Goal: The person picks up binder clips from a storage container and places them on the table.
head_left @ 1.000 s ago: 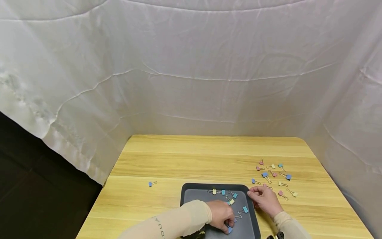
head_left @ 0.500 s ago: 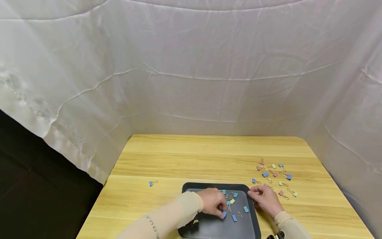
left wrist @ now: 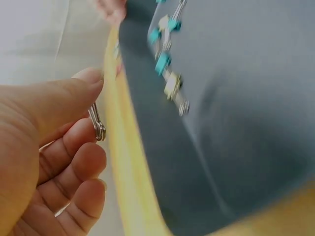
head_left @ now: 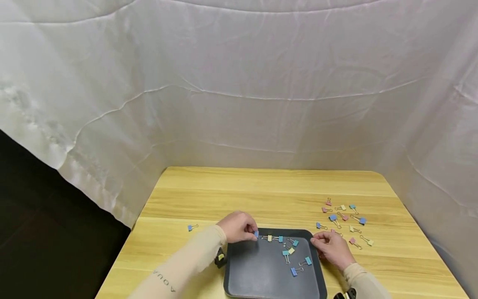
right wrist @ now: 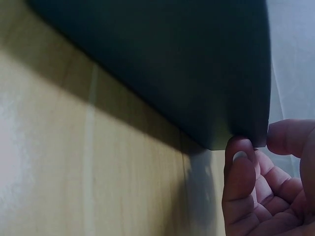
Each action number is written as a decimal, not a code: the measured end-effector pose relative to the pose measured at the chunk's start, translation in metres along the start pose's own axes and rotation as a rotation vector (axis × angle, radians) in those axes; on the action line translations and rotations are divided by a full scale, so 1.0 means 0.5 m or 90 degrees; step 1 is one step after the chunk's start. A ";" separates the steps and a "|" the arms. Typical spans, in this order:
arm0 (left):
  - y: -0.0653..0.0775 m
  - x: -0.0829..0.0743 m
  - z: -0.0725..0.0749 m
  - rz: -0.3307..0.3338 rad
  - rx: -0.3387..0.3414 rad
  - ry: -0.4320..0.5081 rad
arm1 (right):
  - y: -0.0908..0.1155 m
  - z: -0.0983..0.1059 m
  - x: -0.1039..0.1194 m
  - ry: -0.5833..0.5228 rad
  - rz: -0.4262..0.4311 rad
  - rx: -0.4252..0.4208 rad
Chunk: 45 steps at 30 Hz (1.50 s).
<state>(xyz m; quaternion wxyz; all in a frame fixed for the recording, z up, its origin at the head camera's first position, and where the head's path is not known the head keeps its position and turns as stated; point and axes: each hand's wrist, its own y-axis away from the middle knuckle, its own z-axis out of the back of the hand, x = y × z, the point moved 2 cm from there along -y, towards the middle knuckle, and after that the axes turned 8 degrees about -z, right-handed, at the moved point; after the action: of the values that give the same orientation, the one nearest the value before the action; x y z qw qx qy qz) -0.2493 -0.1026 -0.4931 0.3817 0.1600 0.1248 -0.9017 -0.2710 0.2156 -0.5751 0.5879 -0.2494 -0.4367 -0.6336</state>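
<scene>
My left hand (head_left: 237, 227) pinches a blue binder clip (head_left: 256, 234) between thumb and fingers, over the far left corner of a dark grey tray (head_left: 257, 274). In the left wrist view the clip's wire handles (left wrist: 97, 122) stick out below the thumb; its blue body is hidden there. My right hand (head_left: 333, 250) grips the tray's right rim near the far corner, thumb on one side and forefinger on the other, as the right wrist view shows. Inside the tray lie several clips, among them a yellow clip (head_left: 269, 238), a teal clip (head_left: 308, 261) and a blue clip (head_left: 293, 271).
On the wooden table (head_left: 239, 195), right of the tray, several pink, yellow, teal and blue clips lie scattered, one a larger blue clip (head_left: 333, 217). A lone blue clip (head_left: 190, 227) lies to the left. Pale curtains (head_left: 261, 124) hang behind the table.
My left hand has carried the blue clip from the tray's middle to its far left corner, uncovering the clips underneath. My right hand has stayed on the rim.
</scene>
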 end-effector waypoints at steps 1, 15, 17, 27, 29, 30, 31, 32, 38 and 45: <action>0.007 0.009 0.008 0.015 -0.008 0.006 | 0.000 0.000 -0.001 0.002 0.000 -0.001; 0.121 0.121 0.093 0.164 -0.126 0.051 | -0.002 0.001 -0.003 0.005 0.007 0.003; 0.139 0.140 0.098 0.194 -0.136 0.053 | -0.002 0.001 -0.003 0.001 0.007 0.006; 0.228 0.226 0.120 0.357 -0.166 0.082 | -0.006 0.001 -0.008 -0.004 0.007 0.003; 0.243 0.239 0.123 0.374 -0.171 0.078 | -0.006 0.001 -0.010 -0.004 0.011 0.004; 0.251 0.244 0.123 0.380 -0.173 0.078 | -0.006 0.001 -0.010 -0.004 0.012 0.004; 0.257 0.249 0.124 0.386 -0.176 0.079 | -0.006 0.001 -0.010 -0.005 0.012 0.004; 0.264 0.253 0.123 0.390 -0.179 0.080 | -0.006 0.001 -0.010 -0.007 0.011 0.005; 0.300 0.277 0.106 0.420 -0.197 0.090 | -0.007 -0.001 -0.013 -0.014 0.004 0.003; 0.329 0.290 0.088 0.462 -0.186 0.079 | -0.008 -0.002 -0.017 -0.017 0.004 -0.002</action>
<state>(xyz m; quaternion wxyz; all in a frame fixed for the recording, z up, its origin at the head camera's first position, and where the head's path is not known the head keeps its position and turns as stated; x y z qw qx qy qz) -0.2334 -0.3235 -0.5252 0.6863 0.1919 0.2099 -0.6694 -0.2730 0.2187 -0.5839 0.5834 -0.2599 -0.4430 -0.6292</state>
